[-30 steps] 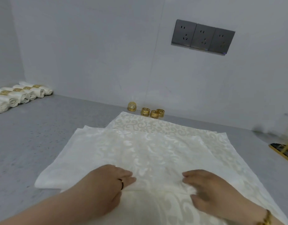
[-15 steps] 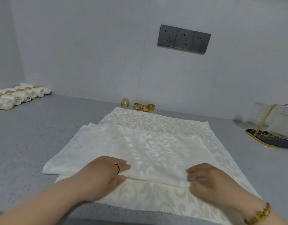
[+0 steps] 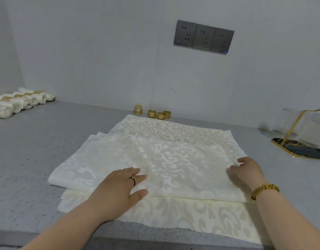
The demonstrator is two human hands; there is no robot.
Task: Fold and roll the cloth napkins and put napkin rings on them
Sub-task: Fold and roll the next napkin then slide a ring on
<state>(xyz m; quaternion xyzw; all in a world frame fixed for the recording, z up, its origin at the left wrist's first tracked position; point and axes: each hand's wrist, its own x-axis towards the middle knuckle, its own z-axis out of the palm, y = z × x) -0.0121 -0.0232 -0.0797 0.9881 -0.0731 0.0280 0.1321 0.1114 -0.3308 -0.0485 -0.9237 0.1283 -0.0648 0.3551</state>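
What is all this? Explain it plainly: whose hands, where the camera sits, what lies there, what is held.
No machine: a person's two bare hands, filmed by one head-worn camera looking down. On the grey counter a folded napkin lies atop a spread napkin. The left hand presses flat on the folded one; the right hand touches its right side. Neither plainly grips anything. Gold napkin rings stand by the wall; rolled napkins lie far left.

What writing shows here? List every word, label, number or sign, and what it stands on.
None can be read.
Wall sockets: no print shows, only a small blue light.
Gold napkin rings: a cut-out pattern, no letters.
Top napkin: woven scrolls, no words.
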